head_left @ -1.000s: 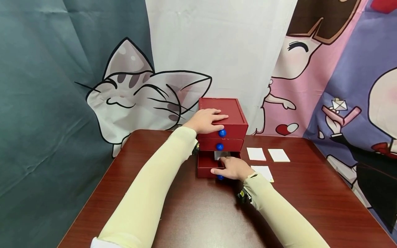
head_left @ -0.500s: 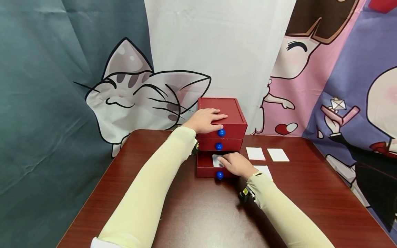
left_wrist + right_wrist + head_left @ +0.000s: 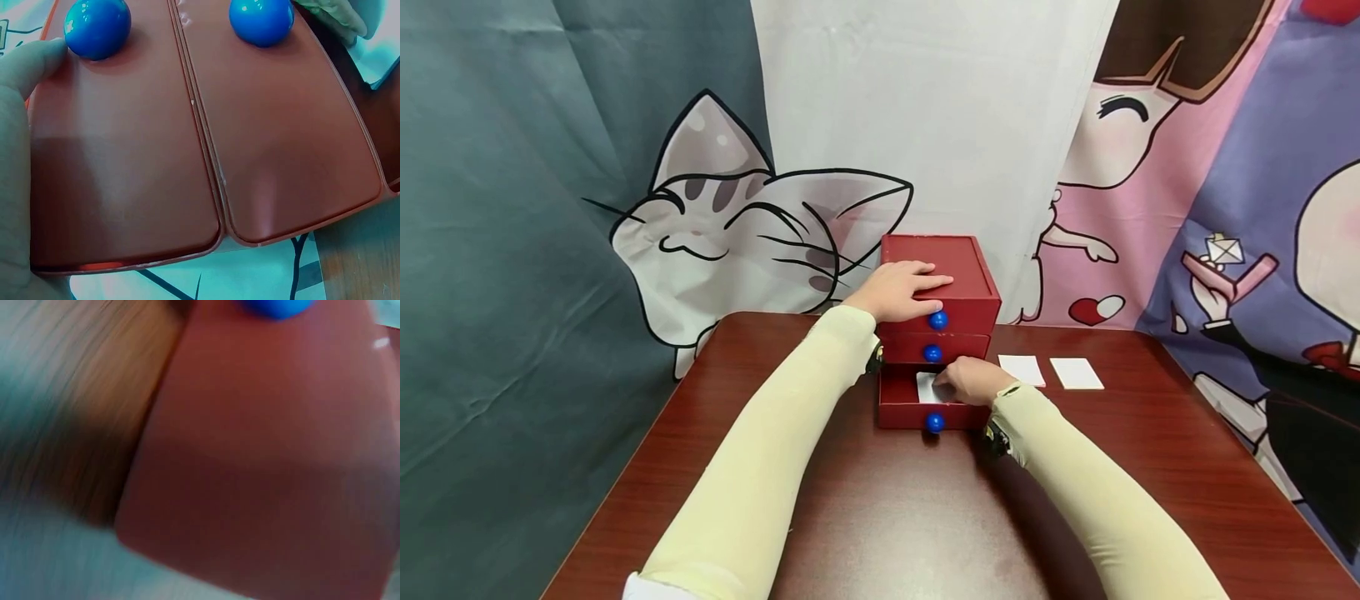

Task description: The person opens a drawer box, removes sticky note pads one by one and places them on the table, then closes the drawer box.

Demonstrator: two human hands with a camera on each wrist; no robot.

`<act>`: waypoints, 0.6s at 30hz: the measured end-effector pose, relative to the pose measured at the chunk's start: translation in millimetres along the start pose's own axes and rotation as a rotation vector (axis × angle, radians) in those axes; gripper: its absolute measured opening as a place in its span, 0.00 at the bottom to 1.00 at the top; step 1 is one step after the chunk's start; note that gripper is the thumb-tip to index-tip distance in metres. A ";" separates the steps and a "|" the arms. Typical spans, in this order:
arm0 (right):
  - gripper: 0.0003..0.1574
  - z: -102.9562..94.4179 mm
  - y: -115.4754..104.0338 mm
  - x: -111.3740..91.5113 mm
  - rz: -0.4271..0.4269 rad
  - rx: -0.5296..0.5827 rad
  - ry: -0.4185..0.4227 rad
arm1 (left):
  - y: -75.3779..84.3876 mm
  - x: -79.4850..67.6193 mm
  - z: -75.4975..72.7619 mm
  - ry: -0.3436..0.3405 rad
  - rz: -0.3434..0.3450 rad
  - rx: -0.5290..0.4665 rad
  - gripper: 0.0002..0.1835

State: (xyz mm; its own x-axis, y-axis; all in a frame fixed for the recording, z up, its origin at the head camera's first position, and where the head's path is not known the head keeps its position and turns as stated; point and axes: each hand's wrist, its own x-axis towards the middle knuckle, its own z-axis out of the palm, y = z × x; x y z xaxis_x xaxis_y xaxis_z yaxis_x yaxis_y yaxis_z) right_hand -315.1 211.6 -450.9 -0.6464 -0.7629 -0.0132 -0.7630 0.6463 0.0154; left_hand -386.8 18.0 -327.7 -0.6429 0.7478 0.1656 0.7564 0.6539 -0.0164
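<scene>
A red drawer cabinet (image 3: 940, 262) with blue knobs stands at the back of the table, its bottom drawer (image 3: 897, 415) pulled out. My left hand (image 3: 895, 292) lies spread on the cabinet's top, the thumb beside the top knob (image 3: 97, 28). Inside the bottom drawer lies a white square of paper (image 3: 927, 392). Reaching in from the right, my right hand (image 3: 973, 379) has its fingertips at that paper; whether they pinch it I cannot tell. Those fingers (image 3: 340, 19) also show close to the paper in the left wrist view. The right wrist view is blurred, showing the drawer front (image 3: 250, 456).
Two white paper squares, one nearer (image 3: 1021, 369) and one farther right (image 3: 1077, 373), lie on the brown table (image 3: 880, 500) to the right of the cabinet. A cartoon-printed curtain (image 3: 925, 108) hangs behind the table.
My right hand has moved up and back from over the drawer's front edge, uncovering the bottom knob. The paper in the drawer now sits nearer its front. The left hand stays in place.
</scene>
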 end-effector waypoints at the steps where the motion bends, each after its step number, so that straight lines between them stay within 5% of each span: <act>1: 0.10 0.6 1.2 0.2 -0.002 -0.024 -0.017 | 0.3 0.1 -0.2 0.000 0.001 -0.003 0.32; 11: 0.13 -4.4 -4.8 -0.4 -0.065 -0.148 -0.030 | -0.3 -2.0 0.6 -0.002 0.002 -0.017 0.32; 18: 0.03 -3.1 -5.6 -0.8 0.017 -0.159 -0.073 | 0.4 -1.7 1.3 0.004 0.002 -0.022 0.32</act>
State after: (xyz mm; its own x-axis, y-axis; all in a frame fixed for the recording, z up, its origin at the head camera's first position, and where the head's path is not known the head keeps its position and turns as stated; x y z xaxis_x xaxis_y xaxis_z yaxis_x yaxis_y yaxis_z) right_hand -310.2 208.6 -447.9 -0.6620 -0.7448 -0.0837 -0.7456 0.6433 0.1739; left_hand -385.6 17.1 -329.3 -0.6407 0.7489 0.1692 0.7604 0.6494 0.0049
